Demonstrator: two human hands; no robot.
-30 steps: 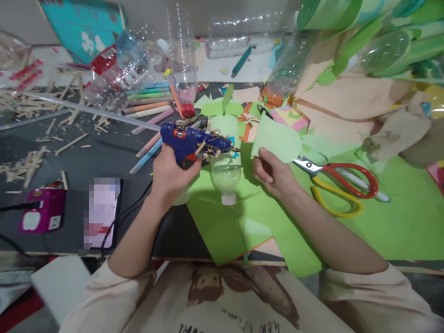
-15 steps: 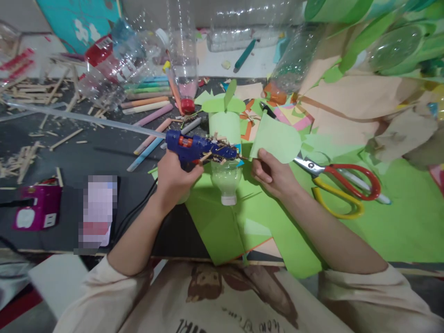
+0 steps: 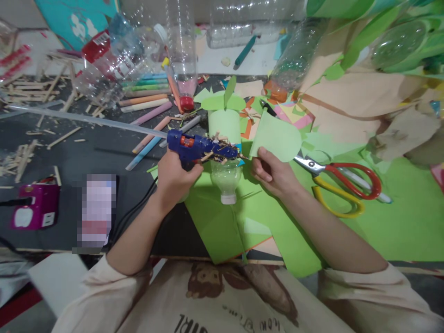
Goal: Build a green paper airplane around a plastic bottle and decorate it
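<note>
My left hand [image 3: 176,178] is closed round the handle of a blue glue gun [image 3: 194,145], its nozzle pointing right and stuck with wood scraps. A long clear glue stick [image 3: 93,121] runs out of its back. My right hand [image 3: 272,173] pinches a pale green paper piece [image 3: 277,134], rounded at the right, with its straight left edge by the nozzle. Under the gun lies a clear plastic bottle [image 3: 227,180], cap toward me, wrapped in pale green paper [image 3: 224,122] with green paper leaves [image 3: 224,101] at its far end.
Scissors [image 3: 333,178] with red and yellow handles lie right on green paper [image 3: 398,222]. A phone [image 3: 97,208] and a purple box [image 3: 36,206] with a cable lie left. Wood sticks, coloured pens and clear bottles [image 3: 183,55] crowd the back.
The glue gun's nozzle has shifted very slightly right along the paper's left edge. Both hands keep their holds, and the view has moved a little.
</note>
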